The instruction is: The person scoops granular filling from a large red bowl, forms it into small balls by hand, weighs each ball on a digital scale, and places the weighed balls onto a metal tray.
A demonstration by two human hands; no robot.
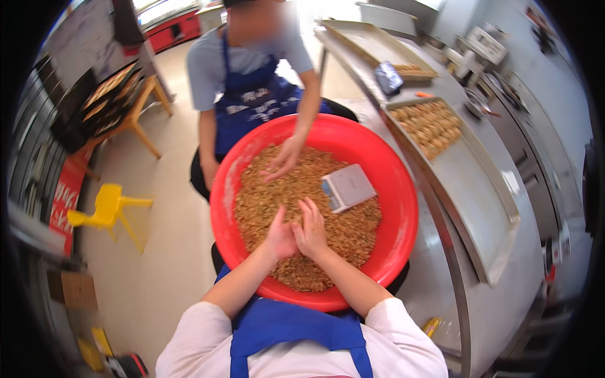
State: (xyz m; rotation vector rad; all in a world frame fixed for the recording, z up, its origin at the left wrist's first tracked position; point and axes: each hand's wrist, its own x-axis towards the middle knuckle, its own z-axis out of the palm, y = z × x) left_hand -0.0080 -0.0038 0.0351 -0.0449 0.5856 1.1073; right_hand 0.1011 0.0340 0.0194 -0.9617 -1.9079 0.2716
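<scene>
A wide red plastic basin (398,208) sits in front of me, filled with a loose brown crumbly mixture (265,176). Over the near part of the mixture, my left hand (282,238) and my right hand (311,232) meet at the palms and heels, fingers stretched forward and apart at the tips. Whether anything lies between the palms is hidden. A small white digital scale (353,188) rests on the mixture to the right, beyond my right hand. Across the basin, a co-worker's hand (287,157) reaches over the mixture with fingers spread.
Along the right runs a metal table (454,82). On it lie a tray (485,214) with rows of brown balls (428,126), a second tray (372,44) farther back, and a phone (388,78). A yellow chair (108,208) and a wooden bench (135,120) stand left.
</scene>
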